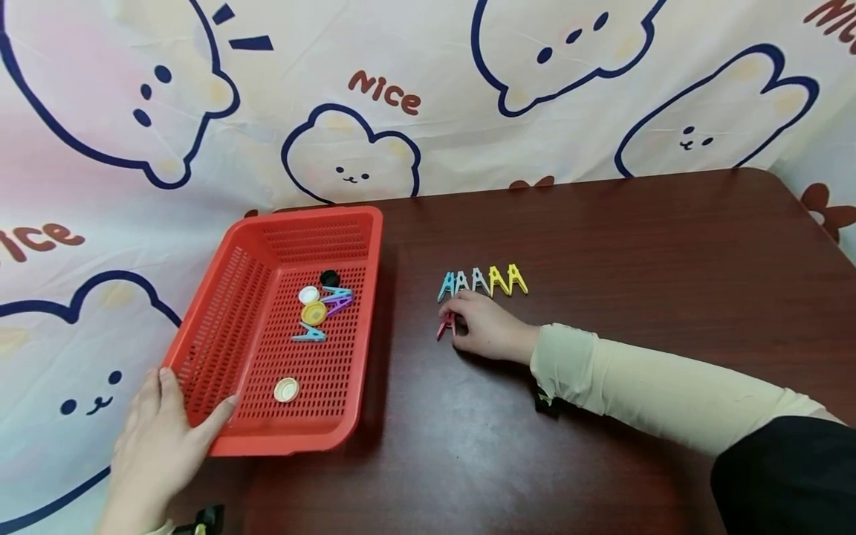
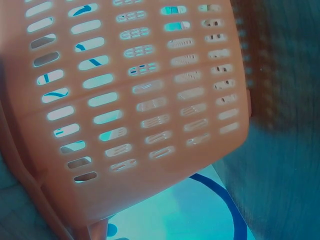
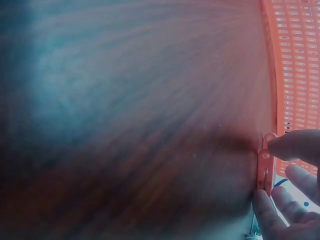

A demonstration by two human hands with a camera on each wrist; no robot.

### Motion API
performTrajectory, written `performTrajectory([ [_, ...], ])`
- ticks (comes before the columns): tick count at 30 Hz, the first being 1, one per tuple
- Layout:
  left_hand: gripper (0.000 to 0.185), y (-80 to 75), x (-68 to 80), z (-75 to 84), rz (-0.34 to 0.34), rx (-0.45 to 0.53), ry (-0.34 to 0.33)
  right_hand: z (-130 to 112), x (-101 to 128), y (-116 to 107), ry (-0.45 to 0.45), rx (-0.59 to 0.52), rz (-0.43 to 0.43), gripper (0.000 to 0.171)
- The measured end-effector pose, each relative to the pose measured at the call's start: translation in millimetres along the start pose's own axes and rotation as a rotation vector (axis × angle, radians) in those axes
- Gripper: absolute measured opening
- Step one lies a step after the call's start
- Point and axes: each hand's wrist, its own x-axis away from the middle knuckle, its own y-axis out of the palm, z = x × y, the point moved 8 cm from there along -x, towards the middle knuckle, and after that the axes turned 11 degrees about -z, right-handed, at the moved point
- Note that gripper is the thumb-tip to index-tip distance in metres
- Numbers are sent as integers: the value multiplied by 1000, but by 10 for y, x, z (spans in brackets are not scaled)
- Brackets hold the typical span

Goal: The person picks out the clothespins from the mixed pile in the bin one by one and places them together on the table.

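At the near left corner of a red plastic basket (image 1: 294, 444), my left hand (image 1: 157, 435) grips the rim, thumb over the inner side. The left wrist view is filled by the basket's slotted wall (image 2: 115, 200). Right of the basket, my right hand (image 1: 491, 327) pinches a red clothespin (image 1: 446, 325) close over the table; it also shows between thumb and fingertips in the right wrist view. Just beyond that hand stands a row of clothespins: a blue one (image 1: 446, 285), two pale grey ones (image 1: 478, 279) and two yellow ones (image 1: 516, 279).
Inside the basket lie a black cap (image 1: 330, 278), a white cap (image 1: 309, 295), a yellow cap (image 1: 313, 313), a cream cap (image 1: 286, 389), a purple clothespin (image 1: 340, 305) and two blue clothespins (image 1: 310, 334). A printed cloth (image 1: 455, 148) hangs behind the dark brown table (image 1: 635, 260).
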Motion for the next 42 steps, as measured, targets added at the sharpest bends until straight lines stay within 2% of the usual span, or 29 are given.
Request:
performTrajectory([
  [9,115,-16,3,26,32,-6,26,-47,-34,-12,-6,38,4,29],
  [17,114,-21,28,51,7,1,4,-130,-61,-118,-22,-7,9,32],
  [22,114,-36,40,71,2,-5,-7,-340,-156,-288,-74,-55,29,30],
  [30,113,-47,47,98,20,-2,17,-815,-384,-470,-154,-2,33,28],
  [34,112,-54,50,101,29,-11,25,-1064,-500,-480,-190,16,-4,28],
  [42,112,-52,56,105,36,-14,30,-1424,-741,-382,-227,16,-131,34],
])
